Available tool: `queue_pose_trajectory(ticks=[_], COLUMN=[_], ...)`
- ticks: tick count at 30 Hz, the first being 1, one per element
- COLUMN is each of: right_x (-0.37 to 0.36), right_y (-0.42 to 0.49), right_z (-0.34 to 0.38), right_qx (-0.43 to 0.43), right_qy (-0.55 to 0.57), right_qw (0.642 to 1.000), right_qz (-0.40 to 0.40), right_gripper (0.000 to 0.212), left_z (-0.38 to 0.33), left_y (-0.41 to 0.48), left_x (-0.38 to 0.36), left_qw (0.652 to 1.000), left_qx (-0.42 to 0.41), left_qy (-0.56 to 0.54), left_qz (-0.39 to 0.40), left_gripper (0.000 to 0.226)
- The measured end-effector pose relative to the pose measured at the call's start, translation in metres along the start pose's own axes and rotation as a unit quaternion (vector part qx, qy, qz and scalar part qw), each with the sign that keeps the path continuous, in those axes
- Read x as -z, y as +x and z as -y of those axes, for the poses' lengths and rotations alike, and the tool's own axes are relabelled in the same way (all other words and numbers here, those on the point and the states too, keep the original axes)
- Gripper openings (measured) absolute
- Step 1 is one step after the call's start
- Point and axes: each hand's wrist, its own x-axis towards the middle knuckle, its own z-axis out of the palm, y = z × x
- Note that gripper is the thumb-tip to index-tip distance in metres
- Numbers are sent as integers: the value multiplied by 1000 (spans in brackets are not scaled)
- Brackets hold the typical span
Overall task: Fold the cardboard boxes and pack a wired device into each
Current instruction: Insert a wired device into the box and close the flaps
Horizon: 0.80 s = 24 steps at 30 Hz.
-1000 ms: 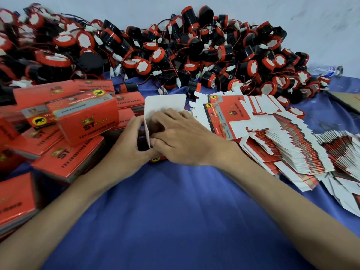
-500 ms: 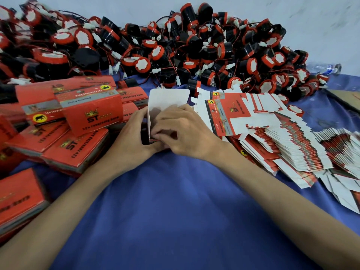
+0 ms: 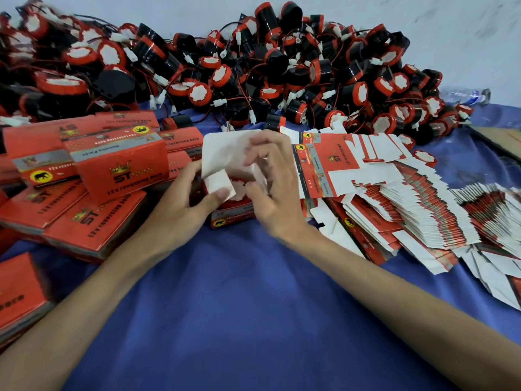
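A small red cardboard box (image 3: 229, 214) stands on the blue cloth at the centre, its white lid flap (image 3: 225, 153) raised. A red-rimmed wired device (image 3: 239, 189) with a white face sits inside it. My left hand (image 3: 180, 210) grips the box's left side, thumb pressing a small white side flap (image 3: 218, 183) inward. My right hand (image 3: 273, 187) is blurred over the box's right side, fingers curled around the flaps there.
A big heap of black-and-red wired devices (image 3: 253, 69) fills the back. Folded red boxes (image 3: 118, 165) are stacked at the left. Flat unfolded box blanks (image 3: 394, 198) fan out at the right. A plastic bottle (image 3: 465, 95) lies at the far right.
Both hands have lifted off the box top. The device's face now shows inside, and the left thumb has folded a side flap inward.
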Motion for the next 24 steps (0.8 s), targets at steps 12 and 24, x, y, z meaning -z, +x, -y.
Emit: queue_pose_trajectory(ticks=[12, 24], right_x=[-3, 8], right_y=[-3, 0], right_z=[-2, -5], right_qx=[-175, -267], right_qy=[219, 110], right_qw=[959, 957], right_qz=[-45, 23], right_gripper=[23, 19], left_z=[-3, -5], left_y=[0, -1], left_x=[-5, -7], left_qw=[998, 990], left_qx=[-36, -106], left_qy=[1, 64], left_qz=[-43, -74], left_gripper=[43, 32])
